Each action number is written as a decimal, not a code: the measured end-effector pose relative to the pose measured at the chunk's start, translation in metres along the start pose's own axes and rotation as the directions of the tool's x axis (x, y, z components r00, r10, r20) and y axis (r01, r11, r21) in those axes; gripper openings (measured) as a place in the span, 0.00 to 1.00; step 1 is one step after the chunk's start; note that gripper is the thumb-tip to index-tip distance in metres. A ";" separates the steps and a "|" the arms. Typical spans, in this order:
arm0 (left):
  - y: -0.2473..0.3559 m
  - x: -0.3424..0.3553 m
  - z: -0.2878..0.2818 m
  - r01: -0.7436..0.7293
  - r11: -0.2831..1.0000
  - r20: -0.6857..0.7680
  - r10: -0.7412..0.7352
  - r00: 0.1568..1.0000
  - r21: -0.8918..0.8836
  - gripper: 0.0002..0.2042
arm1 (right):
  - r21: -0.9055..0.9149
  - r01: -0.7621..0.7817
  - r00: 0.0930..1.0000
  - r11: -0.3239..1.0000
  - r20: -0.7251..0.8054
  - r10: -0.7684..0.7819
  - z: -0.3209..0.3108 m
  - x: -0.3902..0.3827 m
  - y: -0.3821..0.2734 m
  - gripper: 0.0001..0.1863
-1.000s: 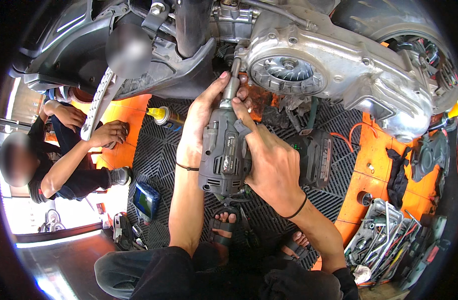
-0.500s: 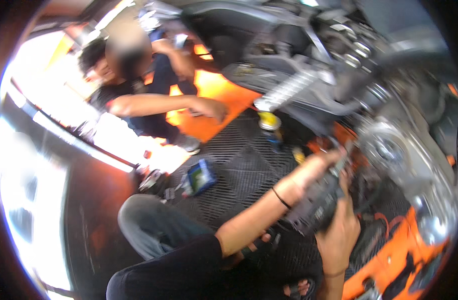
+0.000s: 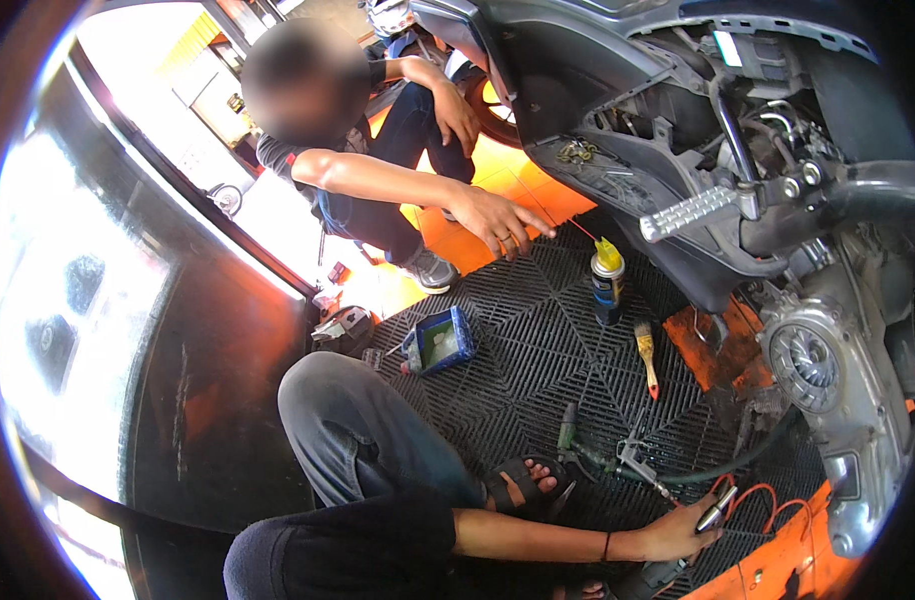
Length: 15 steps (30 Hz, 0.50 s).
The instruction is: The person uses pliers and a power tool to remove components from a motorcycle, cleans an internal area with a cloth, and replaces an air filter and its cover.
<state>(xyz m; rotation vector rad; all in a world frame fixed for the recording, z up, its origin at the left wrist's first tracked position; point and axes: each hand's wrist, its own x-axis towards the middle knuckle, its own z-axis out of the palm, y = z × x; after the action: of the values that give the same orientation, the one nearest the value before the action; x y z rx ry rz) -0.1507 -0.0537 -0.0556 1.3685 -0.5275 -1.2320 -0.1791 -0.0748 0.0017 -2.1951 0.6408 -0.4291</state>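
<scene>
My left hand (image 3: 675, 535) is at the lower right, its fingers closed round the silver nose of the dark impact wrench (image 3: 656, 578), which is mostly cut off or hidden. My right hand is out of the picture. Beside the left hand lie a metal air gun (image 3: 640, 468), coiled red hoses and a green-handled tool (image 3: 570, 432) on the black rubber mat (image 3: 518, 380). Above them are the scooter's silver engine casing (image 3: 868, 440) with a finned fan (image 3: 805, 365), a brush (image 3: 648, 360) and a yellow-topped spray can (image 3: 607, 295).
A co-worker (image 3: 368, 170) squats at upper left, a hand (image 3: 493, 220) stretched toward the can. A blue container (image 3: 443, 343) stands on the mat. The scooter's dark body and footpeg (image 3: 688, 213) fill the upper right. A glossy dark panel (image 3: 198, 390) borders the left.
My view has swung left toward the co-worker. The impact wrench has moved from the engine casing down toward the mat in my left hand; my right hand has left the picture.
</scene>
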 end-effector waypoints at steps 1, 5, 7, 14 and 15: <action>-0.004 -0.001 0.005 0.004 0.996 -0.032 -0.001 0.999 0.086 0.24 | 0.006 -0.016 1.000 1.000 -0.013 0.016 0.000 -0.005 0.007 0.31; -0.013 -0.008 0.021 -0.013 0.971 0.041 0.004 0.999 0.240 0.27 | 0.055 -0.097 0.992 0.994 -0.071 0.101 0.003 -0.029 0.034 0.29; -0.019 -0.010 0.029 -0.053 0.963 0.048 0.042 0.998 0.263 0.27 | 0.083 -0.143 0.984 0.986 -0.097 0.151 0.006 -0.043 0.049 0.28; -0.056 -0.016 0.058 -0.133 0.869 -0.064 0.185 0.981 0.477 0.29 | 0.279 -0.310 0.927 0.909 -0.125 0.354 0.022 -0.102 0.110 0.25; -0.036 -0.011 0.061 -0.157 0.870 0.025 0.165 0.986 0.468 0.28 | 0.290 -0.330 0.904 0.898 -0.178 0.389 0.018 -0.105 0.117 0.24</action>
<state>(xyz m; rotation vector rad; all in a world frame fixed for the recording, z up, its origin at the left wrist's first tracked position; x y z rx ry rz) -0.2198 -0.0624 -0.0717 1.6954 -0.9568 -0.9890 -0.2911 -0.0695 -0.1101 -1.7457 1.0422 -0.5413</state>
